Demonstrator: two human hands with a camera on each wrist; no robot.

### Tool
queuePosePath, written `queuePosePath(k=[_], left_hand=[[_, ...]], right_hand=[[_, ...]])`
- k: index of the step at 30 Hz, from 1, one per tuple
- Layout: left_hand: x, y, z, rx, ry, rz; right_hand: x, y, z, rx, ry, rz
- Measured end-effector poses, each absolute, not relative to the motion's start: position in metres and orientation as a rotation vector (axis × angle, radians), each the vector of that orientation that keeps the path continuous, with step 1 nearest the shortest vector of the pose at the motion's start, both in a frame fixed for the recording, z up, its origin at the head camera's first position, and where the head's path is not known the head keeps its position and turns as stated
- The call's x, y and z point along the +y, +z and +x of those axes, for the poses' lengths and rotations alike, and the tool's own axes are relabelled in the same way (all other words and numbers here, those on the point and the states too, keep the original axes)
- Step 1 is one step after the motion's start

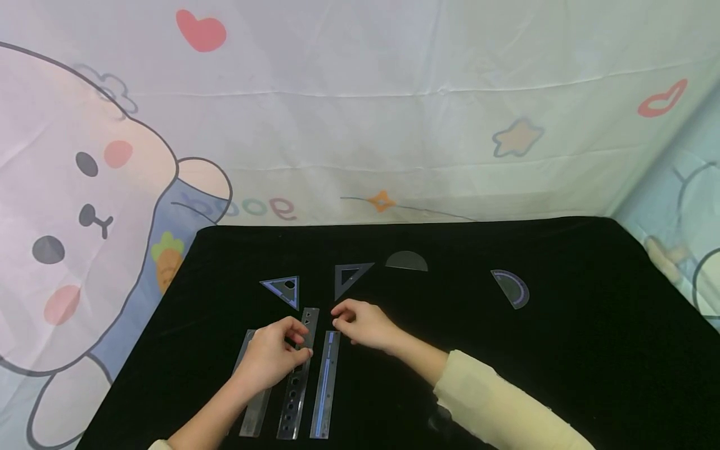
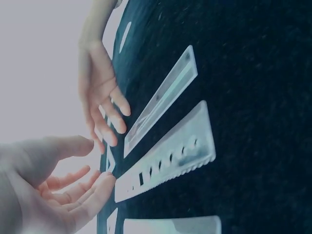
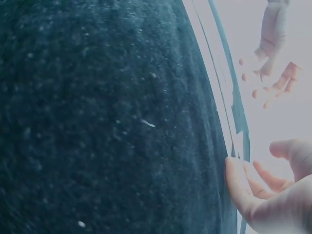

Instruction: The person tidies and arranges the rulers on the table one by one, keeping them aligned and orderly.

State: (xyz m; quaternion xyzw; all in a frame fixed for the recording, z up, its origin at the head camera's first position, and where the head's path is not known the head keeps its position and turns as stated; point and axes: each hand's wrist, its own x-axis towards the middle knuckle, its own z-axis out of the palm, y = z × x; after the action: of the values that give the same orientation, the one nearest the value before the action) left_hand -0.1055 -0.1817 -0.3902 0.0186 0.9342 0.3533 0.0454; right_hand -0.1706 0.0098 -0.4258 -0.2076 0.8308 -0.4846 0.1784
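Three clear rulers lie side by side on the black cloth. My left hand (image 1: pixel 271 353) hovers over the left ruler (image 1: pixel 255 415) and the middle ruler (image 1: pixel 291 406), which has a row of holes. Its fingers are loosely bent with nothing between them in the left wrist view, fingertips close to the holed ruler's far end. Beyond the top end of the right ruler (image 1: pixel 324 387), which carries a blue stripe, is my right hand (image 1: pixel 364 324). Its relaxed fingers point left and hold nothing. The left hand and forearm hide part of the left ruler.
Behind the hands lie a blue-edged set square (image 1: pixel 296 290) and a greyish set square (image 1: pixel 339 281). A plain half-round protractor (image 1: pixel 406 261) lies farther back, and a blue-marked protractor (image 1: pixel 512 289) to the right. A printed curtain (image 1: pixel 427 137) hangs behind the black-covered table (image 1: pixel 562 375).
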Motion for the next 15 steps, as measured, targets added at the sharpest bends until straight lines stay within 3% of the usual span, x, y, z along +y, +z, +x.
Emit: queuePosePath(k=[15], left_hand=[[-0.218, -0.389, -0.127, 2.861, 1.174, 0.046]], right_hand=[[0.01, -0.419, -0.186, 2.339, -1.433, -0.563]])
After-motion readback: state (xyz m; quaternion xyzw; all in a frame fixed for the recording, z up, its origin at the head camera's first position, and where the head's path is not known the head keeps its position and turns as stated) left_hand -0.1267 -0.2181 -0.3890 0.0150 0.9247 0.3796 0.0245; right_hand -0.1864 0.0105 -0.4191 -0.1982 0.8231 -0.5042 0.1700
